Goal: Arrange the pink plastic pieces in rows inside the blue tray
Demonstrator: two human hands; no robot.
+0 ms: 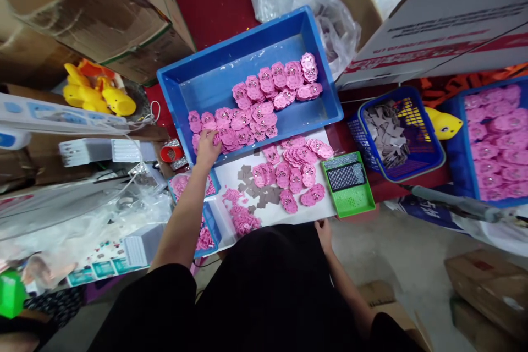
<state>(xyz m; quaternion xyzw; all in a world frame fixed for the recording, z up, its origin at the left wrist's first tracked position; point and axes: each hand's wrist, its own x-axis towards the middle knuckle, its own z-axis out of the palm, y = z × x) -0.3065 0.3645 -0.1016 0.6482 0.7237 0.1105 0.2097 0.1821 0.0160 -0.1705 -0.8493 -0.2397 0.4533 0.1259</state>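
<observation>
My left hand (208, 149) reaches into the near left corner of a blue bin (247, 49), fingers curled on a pink flower-edged piece (216, 139) with a face on it. Rows of the same pink pieces (241, 120) lie around it in the bin. Low beside my black clothing, my right hand (324, 235) is at the table's front edge with its fingers curled in; what they hold, if anything, is hidden. More pink pieces (295, 179) are spread on the white work surface (229, 176) between my hands, beside small grey squares (264, 196).
At right stand a green tray (352, 206) with small parts, a blue basket (436, 148) of grey pieces and another blue bin (457, 146) of pink pieces. Small pink parts (243, 219) lie front left. Cardboard boxes (136, 16) flank the back; another person's hand (45, 272) shows at far left.
</observation>
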